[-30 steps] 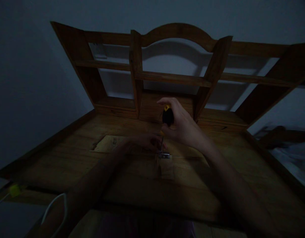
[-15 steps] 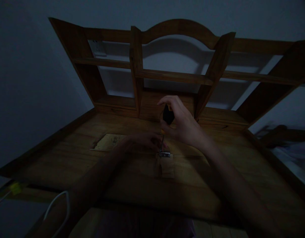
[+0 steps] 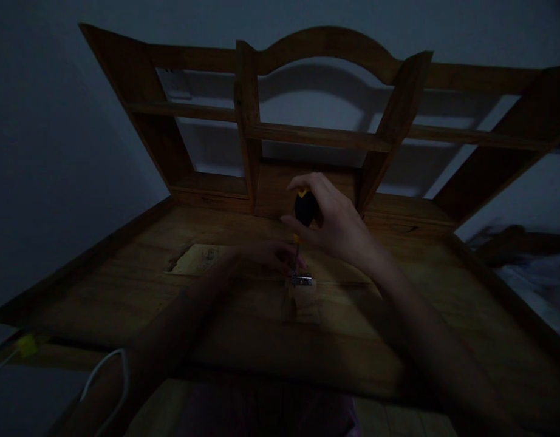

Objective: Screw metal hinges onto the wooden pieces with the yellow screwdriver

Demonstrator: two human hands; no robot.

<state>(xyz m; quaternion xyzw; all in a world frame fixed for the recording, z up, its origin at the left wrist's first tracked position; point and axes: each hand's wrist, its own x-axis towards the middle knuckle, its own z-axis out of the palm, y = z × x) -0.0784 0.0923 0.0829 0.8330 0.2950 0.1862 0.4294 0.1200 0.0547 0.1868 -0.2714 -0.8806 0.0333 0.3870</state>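
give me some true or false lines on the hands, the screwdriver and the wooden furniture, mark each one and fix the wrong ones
1. The right hand is curled around a screwdriver with a black-and-yellow handle. True.
2. The screwdriver lies flat on the wood. False: it stands nearly upright, its slim metal shaft running down to a small silver metal hinge.
3. The left hand is lower than the right, close to the hinge. True.
4. The right hand wears a thick glove. False: it is bare.
5. A brown arched wooden rail tops the middle section of the shelving behind the hands. True.
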